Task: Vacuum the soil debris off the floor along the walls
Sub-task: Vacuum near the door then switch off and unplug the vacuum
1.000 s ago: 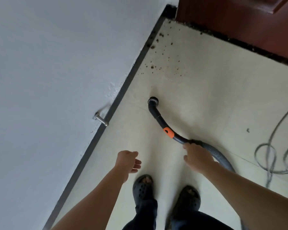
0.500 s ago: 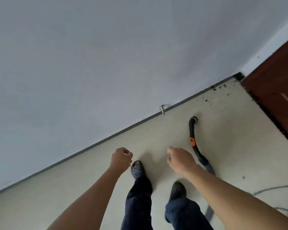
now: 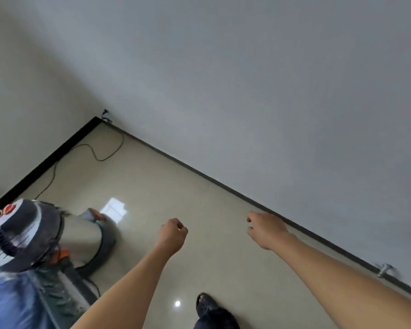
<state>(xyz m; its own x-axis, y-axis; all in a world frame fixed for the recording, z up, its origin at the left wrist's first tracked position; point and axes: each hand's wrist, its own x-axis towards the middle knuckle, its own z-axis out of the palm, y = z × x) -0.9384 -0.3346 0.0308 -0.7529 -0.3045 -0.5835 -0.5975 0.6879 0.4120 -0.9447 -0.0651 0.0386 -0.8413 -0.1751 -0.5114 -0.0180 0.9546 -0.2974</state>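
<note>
The steel canister vacuum [image 3: 78,241] with a dark lid and orange buttons stands on the beige floor at the lower left. My left hand [image 3: 172,236] hangs in front of me with fingers curled, holding nothing, to the right of the canister. My right hand [image 3: 266,230] is also empty with loosely curled fingers, close to the dark skirting [image 3: 223,184] of the white wall. The hose nozzle and the soil debris are out of view.
A thin power cord [image 3: 97,155] snakes along the floor toward the room corner [image 3: 97,119]. A metal door stop [image 3: 384,269] sticks out at the skirting at right. My dark shoe [image 3: 207,305] is at the bottom. A blue blurred object [image 3: 12,302] sits at the lower left.
My right hand let go of the hose, which stayed on the floor. The view swung left, away from the door and debris, to the canister and far corner.
</note>
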